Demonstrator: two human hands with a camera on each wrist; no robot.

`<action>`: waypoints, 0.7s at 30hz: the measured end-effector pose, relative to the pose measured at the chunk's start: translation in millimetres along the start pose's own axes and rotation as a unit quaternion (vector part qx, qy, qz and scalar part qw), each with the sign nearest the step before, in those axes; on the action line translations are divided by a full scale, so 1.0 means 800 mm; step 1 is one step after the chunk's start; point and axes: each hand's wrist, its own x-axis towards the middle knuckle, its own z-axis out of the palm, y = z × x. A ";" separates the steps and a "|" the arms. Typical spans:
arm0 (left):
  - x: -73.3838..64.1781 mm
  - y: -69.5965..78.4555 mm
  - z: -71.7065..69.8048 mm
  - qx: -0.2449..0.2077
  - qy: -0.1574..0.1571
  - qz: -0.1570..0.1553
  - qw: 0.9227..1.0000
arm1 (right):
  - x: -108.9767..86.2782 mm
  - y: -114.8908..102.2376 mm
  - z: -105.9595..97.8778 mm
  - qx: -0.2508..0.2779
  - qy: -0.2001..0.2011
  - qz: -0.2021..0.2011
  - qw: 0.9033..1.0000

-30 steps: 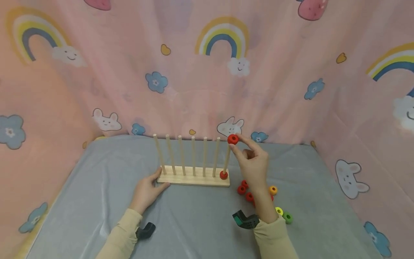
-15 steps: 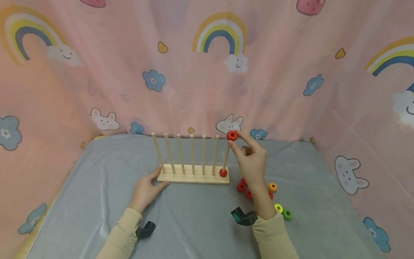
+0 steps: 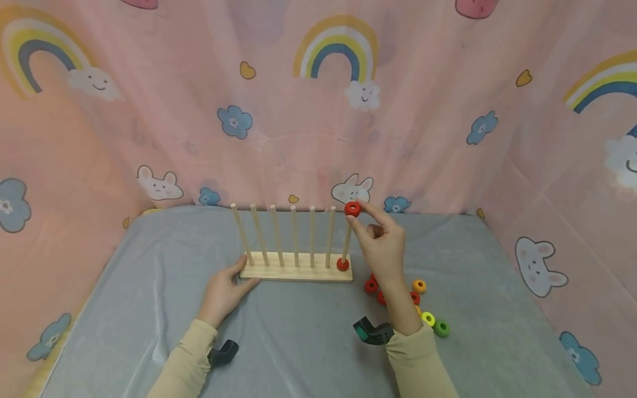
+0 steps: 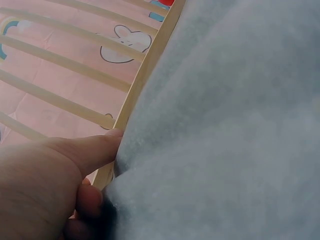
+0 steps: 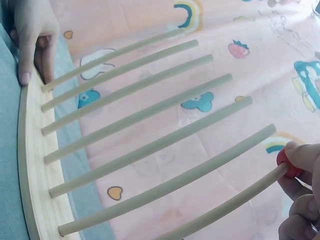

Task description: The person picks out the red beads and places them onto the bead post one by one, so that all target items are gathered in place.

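Observation:
A pale wooden peg stand [image 3: 298,273] with a row of several upright pegs sits on the grey cloth. At its left end my left hand [image 3: 221,293] grips the base, thumb [image 4: 95,150] along the front edge. My right hand [image 3: 385,249] pinches a red bead [image 3: 352,209] between thumb and index finger at the top of the rightmost peg [image 3: 346,240]. In the right wrist view this peg's tip meets the held bead [image 5: 286,162]; how far it goes in is hidden. Another red bead [image 3: 342,265] lies around the foot of that peg.
Right of the stand lie several loose beads: red ones [image 3: 370,286], an orange one [image 3: 419,286], a yellow one [image 3: 428,319] and a green one [image 3: 442,328]. My right forearm hides some of them. A pink patterned curtain [image 3: 293,160] hangs behind the table.
My right hand has shifted slightly left with the red bead, whose hole has turned more upward. The left hand keeps its grip on the stand. The head view has tilted a little.

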 end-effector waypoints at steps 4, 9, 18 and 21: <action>-0.001 0.000 0.000 -0.003 -0.001 -0.001 1.000 | 0.000 -0.001 -0.001 -0.013 -0.004 0.005 1.000; -0.002 0.000 0.001 -0.002 -0.001 -0.001 1.000 | -0.001 -0.001 -0.002 -0.027 -0.005 0.005 1.000; -0.001 0.001 -0.001 -0.008 -0.005 -0.007 1.000 | 0.001 -0.003 -0.005 -0.034 -0.017 0.007 0.999; 0.000 0.002 -0.002 -0.006 -0.007 -0.008 1.000 | 0.001 -0.003 -0.006 -0.036 -0.020 0.011 0.999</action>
